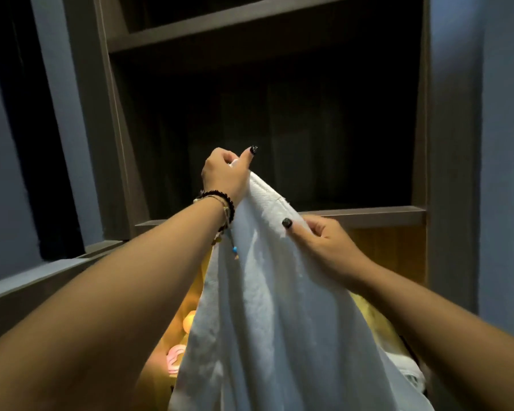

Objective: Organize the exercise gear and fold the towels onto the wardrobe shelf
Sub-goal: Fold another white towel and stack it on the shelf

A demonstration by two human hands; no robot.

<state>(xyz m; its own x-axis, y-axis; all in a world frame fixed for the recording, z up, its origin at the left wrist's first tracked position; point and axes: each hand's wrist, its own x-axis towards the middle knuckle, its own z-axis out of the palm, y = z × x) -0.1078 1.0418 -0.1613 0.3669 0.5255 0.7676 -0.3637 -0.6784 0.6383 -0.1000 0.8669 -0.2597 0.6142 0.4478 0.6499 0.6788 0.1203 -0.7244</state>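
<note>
White towel (267, 307), black-beaded bracelet (220, 200) (nails painted black too), grey-brown wardrobe (365, 216).

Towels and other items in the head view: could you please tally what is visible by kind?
White towel held up by both hands: 1
Hands gripping it: 2, left hand and right hand
Pale folded cloth at lower right, possibly another towel: 1
Pink item in the lit compartment, too blurred to identify: 1
Beaded bracelet on the left wrist: 1
Total: 6
</note>
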